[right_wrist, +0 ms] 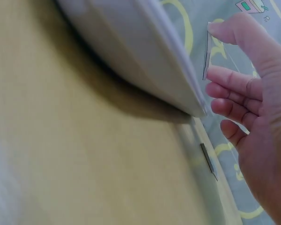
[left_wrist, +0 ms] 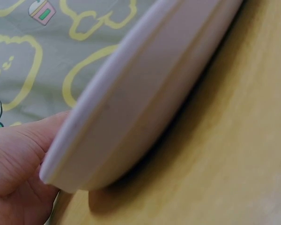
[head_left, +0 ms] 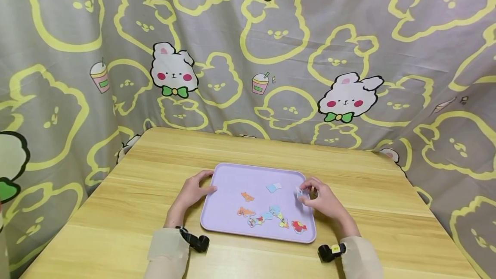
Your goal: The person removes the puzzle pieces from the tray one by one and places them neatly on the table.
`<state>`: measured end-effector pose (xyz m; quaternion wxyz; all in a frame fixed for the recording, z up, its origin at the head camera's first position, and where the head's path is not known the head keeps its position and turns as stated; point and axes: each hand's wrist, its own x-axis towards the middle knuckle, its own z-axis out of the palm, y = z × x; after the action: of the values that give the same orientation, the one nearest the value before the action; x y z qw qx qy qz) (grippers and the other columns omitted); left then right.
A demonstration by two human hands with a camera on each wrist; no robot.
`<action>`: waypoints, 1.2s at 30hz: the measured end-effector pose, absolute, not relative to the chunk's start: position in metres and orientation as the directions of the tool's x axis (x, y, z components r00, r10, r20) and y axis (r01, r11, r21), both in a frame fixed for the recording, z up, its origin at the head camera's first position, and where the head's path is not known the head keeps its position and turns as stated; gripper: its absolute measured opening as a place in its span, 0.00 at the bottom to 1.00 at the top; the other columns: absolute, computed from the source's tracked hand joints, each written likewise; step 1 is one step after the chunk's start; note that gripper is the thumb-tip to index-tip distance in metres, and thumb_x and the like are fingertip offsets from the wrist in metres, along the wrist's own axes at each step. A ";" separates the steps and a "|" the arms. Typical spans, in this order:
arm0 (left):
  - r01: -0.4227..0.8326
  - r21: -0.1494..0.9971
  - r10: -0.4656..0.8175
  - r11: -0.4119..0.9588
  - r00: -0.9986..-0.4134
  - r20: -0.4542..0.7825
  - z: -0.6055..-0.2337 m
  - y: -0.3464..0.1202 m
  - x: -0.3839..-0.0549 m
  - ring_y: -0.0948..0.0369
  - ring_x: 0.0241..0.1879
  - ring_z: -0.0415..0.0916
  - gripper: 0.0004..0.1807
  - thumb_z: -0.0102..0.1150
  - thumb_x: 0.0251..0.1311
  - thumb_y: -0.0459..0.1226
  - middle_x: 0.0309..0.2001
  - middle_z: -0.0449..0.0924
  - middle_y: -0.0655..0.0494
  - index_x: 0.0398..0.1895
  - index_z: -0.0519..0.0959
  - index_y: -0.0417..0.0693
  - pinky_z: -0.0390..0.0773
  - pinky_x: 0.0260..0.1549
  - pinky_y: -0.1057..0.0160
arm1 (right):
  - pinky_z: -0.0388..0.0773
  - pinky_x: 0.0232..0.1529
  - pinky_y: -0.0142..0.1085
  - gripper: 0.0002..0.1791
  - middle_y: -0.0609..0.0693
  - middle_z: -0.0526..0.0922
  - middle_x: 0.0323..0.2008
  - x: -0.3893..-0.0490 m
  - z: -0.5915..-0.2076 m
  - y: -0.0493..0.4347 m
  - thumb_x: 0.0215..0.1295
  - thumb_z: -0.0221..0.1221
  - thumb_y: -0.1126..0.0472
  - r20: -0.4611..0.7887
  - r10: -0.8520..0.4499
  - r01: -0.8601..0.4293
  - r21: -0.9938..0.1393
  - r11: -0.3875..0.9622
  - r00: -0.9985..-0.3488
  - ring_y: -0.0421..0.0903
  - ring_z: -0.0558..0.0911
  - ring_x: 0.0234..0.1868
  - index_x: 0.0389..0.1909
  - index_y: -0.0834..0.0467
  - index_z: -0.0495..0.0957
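A lilac tray (head_left: 232, 227) lies on the wooden table, and my left hand (head_left: 195, 189) grips its left rim. In the left wrist view the thumb of that hand (left_wrist: 18, 164) goes behind the rim. My right hand (head_left: 323, 199) pinches a small flat puzzle piece (head_left: 299, 192) between thumb and fingertips, over the tray's right side. The right wrist view shows this piece edge-on as a thin strip (right_wrist: 207, 54). Nearest to it in the tray lies a blue-and-white piece (head_left: 273, 187).
Lower in the tray are orange pieces (head_left: 246, 212), a red piece (head_left: 299, 227) and several multicoloured pieces (head_left: 276, 212). Wooden tabletop (head_left: 128, 201) surrounds the tray. A grey curtain (head_left: 232, 98) with rabbit prints hangs behind the table.
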<state>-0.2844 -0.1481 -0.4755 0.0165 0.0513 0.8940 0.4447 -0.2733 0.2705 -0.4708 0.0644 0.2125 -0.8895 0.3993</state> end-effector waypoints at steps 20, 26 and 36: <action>0.082 0.797 0.115 0.598 -0.993 0.016 -0.476 -0.149 -0.285 0.41 0.73 0.57 0.30 0.64 0.62 0.38 0.69 0.69 0.42 0.67 0.70 0.47 0.58 0.73 0.40 | 0.71 0.34 0.28 0.13 0.49 0.79 0.36 -0.273 -0.474 0.298 0.53 0.71 0.63 0.294 -0.290 -0.412 -0.668 0.620 -0.911 0.44 0.74 0.35 0.38 0.53 0.79; 0.084 0.795 0.110 0.601 -0.994 0.021 -0.476 -0.149 -0.287 0.41 0.73 0.57 0.30 0.64 0.62 0.39 0.69 0.69 0.42 0.67 0.70 0.47 0.58 0.73 0.40 | 0.71 0.34 0.27 0.13 0.49 0.78 0.35 -0.274 -0.471 0.305 0.53 0.71 0.63 0.299 -0.280 -0.409 -0.657 0.633 -0.912 0.44 0.73 0.36 0.38 0.54 0.79; 0.080 0.800 0.110 0.595 -0.994 0.017 -0.476 -0.148 -0.283 0.41 0.73 0.58 0.30 0.64 0.61 0.38 0.69 0.70 0.42 0.67 0.70 0.45 0.58 0.72 0.39 | 0.72 0.33 0.29 0.15 0.46 0.78 0.36 -0.268 -0.472 0.314 0.50 0.72 0.62 0.323 -0.275 -0.422 -0.621 0.660 -0.906 0.43 0.73 0.35 0.37 0.52 0.79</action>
<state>-0.2832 -0.1479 -0.4761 0.0170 0.0532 0.8928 0.4469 -0.2679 0.3139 -0.4718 0.1011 0.1924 -0.9055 0.3646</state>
